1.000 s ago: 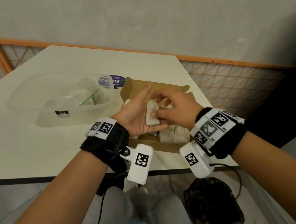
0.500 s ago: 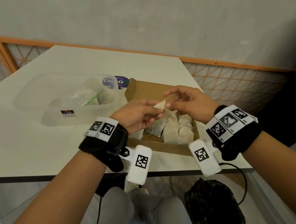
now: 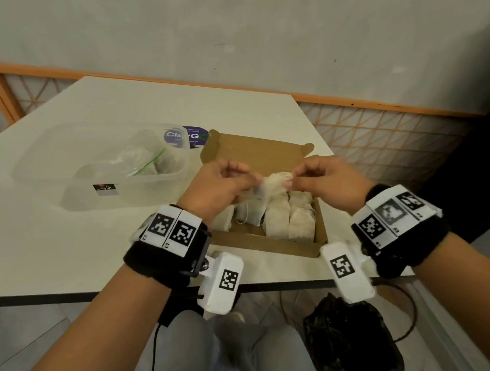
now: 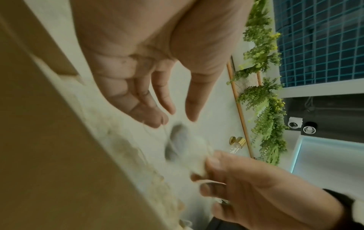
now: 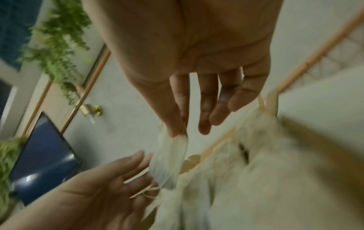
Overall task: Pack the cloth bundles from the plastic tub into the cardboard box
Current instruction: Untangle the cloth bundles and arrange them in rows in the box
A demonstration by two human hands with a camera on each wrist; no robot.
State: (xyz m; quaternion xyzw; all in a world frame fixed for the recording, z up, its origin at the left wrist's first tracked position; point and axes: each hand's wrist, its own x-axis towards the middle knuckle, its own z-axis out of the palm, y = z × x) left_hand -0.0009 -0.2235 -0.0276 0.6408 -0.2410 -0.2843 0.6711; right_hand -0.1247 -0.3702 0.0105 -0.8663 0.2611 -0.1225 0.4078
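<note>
A small off-white cloth bundle [image 3: 275, 184] hangs just above the open cardboard box [image 3: 263, 245]. My right hand [image 3: 296, 178] pinches its top between thumb and forefinger [image 5: 177, 124]; the bundle [image 5: 169, 158] dangles below them. My left hand [image 3: 238, 173] is close beside it on the left, fingers relaxed and holding nothing [image 4: 169, 112]. The bundle [image 4: 189, 149] is blurred in the left wrist view. Several bundles [image 3: 276, 218] stand side by side in the box. The clear plastic tub [image 3: 96, 164] stands left of the box with more bundles in a plastic bag [image 3: 150, 159].
The white table's front edge [image 3: 59, 297] runs just under my wrists. A purple round label [image 3: 189, 136] lies behind the tub. A black bag [image 3: 351, 344] sits on the floor under the table's right corner. An orange lattice railing [image 3: 384, 136] runs behind.
The bundle lay in my left palm a second ago. It has passed to my right hand, which now pinches it by the top over the box. My left hand has let go.
</note>
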